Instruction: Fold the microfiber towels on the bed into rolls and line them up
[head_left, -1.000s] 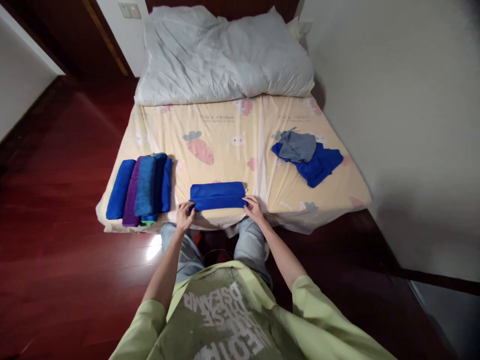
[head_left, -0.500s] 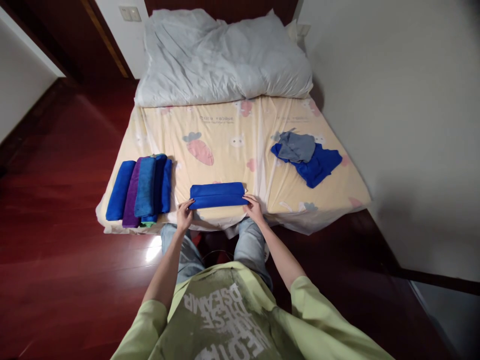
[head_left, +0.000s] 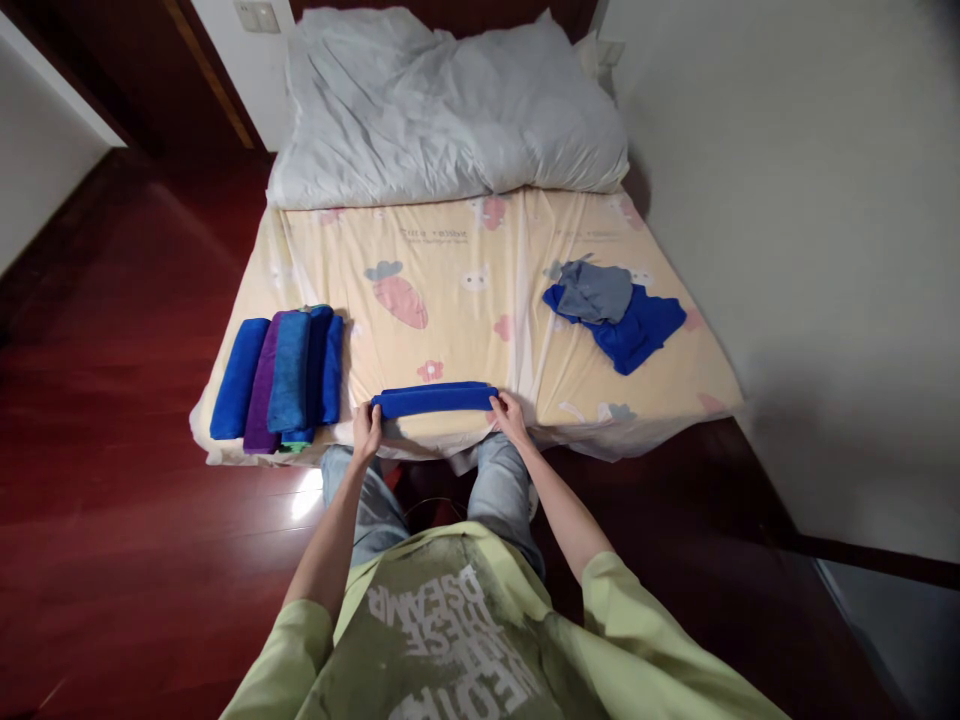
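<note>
A blue towel, folded into a narrow strip, stretches between my two hands at the front edge of the bed. My left hand is closed on its left end, and my right hand pinches the right end. To the left lies a group of folded towels: a blue one, a purple one, a teal-blue one and more blue beneath and beside them. On the right, a crumpled grey cloth rests over a loose blue cloth.
The bed has a yellow sheet printed with carrots and rabbits. A large pale pillow or quilt fills its head end. A white wall stands to the right, and dark red flooring extends to the left.
The blue towel has gone from a wider flat strip to a narrower one, its far edge now nearer to me. Both hands still hold its ends, almost in the same place.
</note>
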